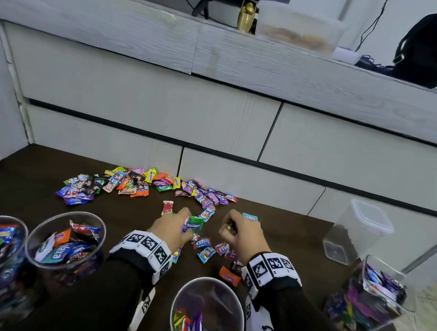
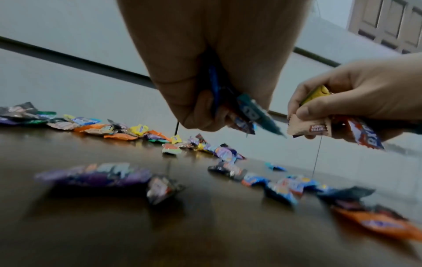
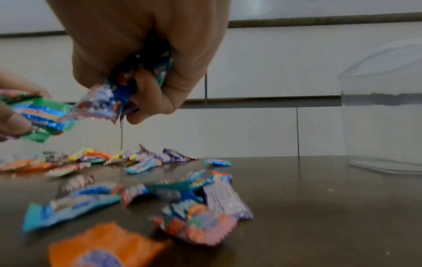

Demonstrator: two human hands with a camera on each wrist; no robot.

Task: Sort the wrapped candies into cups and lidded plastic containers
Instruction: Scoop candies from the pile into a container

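Dark wooden table [image 1: 299, 242] before grey drawers, near clear cup [image 1: 211, 291] part-filled with wrapped candies, left hand [image 1: 171, 227] closed on green wrappers, right hand [image 1: 241, 235] clutching several candies, loose candy pile [image 1: 149, 186] beyond, lidded container [image 1: 357, 234] seemingly empty at right.

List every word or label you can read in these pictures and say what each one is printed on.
"relaxa": teal wrapper in the middle cup.
"Relaxa": dark wrapper on the table, beside the left hand.
"TOFFEE CANDY", seen upside down: tan wrapper pinched by the right hand.
Other wrappers: print too blurred or small to read.
Wristbands: square black-and-white code marks, no words.
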